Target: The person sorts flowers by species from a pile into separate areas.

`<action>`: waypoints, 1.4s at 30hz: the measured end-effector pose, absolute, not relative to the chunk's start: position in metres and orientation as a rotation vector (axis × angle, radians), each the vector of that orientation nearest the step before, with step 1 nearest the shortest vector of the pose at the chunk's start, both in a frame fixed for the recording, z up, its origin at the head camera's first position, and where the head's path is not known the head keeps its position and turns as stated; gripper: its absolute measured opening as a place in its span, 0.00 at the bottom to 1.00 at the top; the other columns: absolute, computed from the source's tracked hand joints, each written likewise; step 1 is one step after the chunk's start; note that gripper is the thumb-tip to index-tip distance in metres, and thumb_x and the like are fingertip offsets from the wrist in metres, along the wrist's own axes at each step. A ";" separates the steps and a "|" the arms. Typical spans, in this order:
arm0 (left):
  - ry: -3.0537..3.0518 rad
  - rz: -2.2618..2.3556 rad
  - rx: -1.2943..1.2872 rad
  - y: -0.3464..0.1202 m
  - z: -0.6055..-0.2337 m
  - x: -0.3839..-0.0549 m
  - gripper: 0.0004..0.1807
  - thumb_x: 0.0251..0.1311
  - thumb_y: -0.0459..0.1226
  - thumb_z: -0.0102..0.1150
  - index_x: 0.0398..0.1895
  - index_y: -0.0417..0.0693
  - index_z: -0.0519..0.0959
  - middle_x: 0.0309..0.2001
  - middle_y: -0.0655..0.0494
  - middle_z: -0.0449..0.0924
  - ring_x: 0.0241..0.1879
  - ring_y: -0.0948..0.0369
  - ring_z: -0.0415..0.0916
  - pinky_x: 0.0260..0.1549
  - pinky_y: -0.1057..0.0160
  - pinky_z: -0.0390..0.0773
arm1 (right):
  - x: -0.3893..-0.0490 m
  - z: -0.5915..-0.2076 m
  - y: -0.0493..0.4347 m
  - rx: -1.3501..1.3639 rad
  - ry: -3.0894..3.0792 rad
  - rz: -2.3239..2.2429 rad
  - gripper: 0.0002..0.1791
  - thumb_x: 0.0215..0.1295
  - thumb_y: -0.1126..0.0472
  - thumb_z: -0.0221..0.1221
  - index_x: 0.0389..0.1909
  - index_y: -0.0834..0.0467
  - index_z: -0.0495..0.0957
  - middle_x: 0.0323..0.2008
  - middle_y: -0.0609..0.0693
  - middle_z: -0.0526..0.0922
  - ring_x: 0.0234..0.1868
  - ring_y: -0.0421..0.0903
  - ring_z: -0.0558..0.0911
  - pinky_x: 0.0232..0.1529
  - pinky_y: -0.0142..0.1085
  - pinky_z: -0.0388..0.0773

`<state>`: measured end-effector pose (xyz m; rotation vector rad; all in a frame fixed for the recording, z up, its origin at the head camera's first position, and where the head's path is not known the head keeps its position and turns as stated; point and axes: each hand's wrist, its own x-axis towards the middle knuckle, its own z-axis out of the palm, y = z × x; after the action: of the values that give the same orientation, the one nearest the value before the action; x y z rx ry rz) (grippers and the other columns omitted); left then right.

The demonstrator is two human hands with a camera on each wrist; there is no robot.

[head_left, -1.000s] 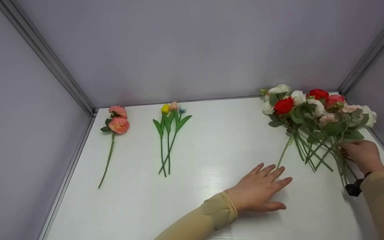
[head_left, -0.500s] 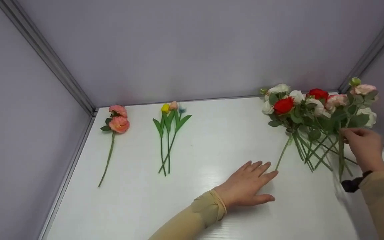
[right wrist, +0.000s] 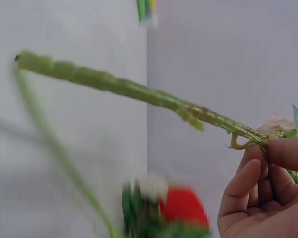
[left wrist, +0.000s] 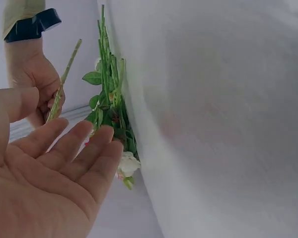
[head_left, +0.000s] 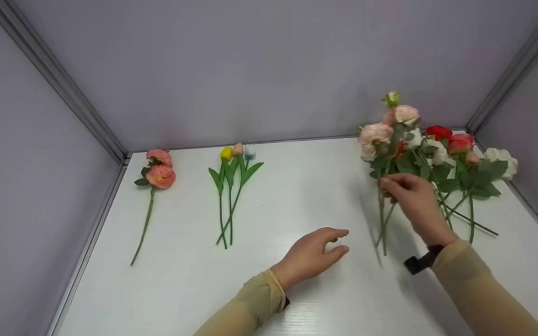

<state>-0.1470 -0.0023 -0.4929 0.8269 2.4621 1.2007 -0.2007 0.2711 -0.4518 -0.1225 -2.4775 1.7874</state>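
My right hand (head_left: pixel 416 200) pinches the green stem (right wrist: pixel 124 88) of pale pink peonies (head_left: pixel 375 135) between thumb and fingers. Their blooms and a small bud (head_left: pixel 392 98) point up toward the back wall, in front of part of the flower pile. A second, blurred stem (right wrist: pixel 64 158) slants below the pinched one in the right wrist view. My left hand (head_left: pixel 307 256) hovers over the front middle of the table, holding nothing, its fingers loosely bent and thumb apart. Palm and fingers (left wrist: pixel 92 153) show in the left wrist view.
Red, white and pink flowers (head_left: pixel 460 143) lie heaped at the back right, stems crossing. Three tulips (head_left: pixel 230 175), yellow, peach and pale blue, lie left of centre on the white table (head_left: pixel 292 186). A coral peony stem (head_left: pixel 160 176) lies farther left. Grey walls (head_left: pixel 269 70) enclose the table.
My right hand has lifted the pale pink peonies out of the heap and carried them left. My left hand has drawn back leftward, its spread fingers now bent.
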 end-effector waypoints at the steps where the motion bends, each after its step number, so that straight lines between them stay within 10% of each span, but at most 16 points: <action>1: 2.407 1.277 0.744 -0.007 -0.492 -0.146 0.24 0.75 0.51 0.55 0.69 0.55 0.77 0.64 0.66 0.77 0.60 0.68 0.75 0.59 0.66 0.74 | -0.200 -0.454 0.256 -0.079 -2.460 1.828 0.27 0.71 0.43 0.63 0.54 0.63 0.82 0.43 0.57 0.84 0.42 0.50 0.82 0.40 0.36 0.82; 17: 2.013 1.810 0.309 -0.056 -0.505 -0.137 0.13 0.66 0.36 0.68 0.47 0.34 0.83 0.36 0.53 0.86 0.36 0.59 0.86 0.37 0.59 0.86 | -0.200 -0.457 0.131 0.154 -2.339 2.082 0.13 0.67 0.54 0.69 0.43 0.60 0.87 0.35 0.59 0.85 0.37 0.59 0.83 0.38 0.39 0.84; 42: 1.977 1.846 0.269 -0.064 -0.512 -0.132 0.10 0.69 0.33 0.63 0.47 0.33 0.83 0.35 0.50 0.87 0.36 0.58 0.86 0.36 0.58 0.86 | -0.206 -0.471 0.125 0.123 -2.159 2.601 0.23 0.69 0.61 0.67 0.57 0.70 0.76 0.48 0.66 0.84 0.46 0.54 0.86 0.51 0.46 0.84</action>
<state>-0.1318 -0.0644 -0.5116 0.2688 1.9769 1.8457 -0.2059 0.1251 -0.4710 0.1234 -2.1593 2.6008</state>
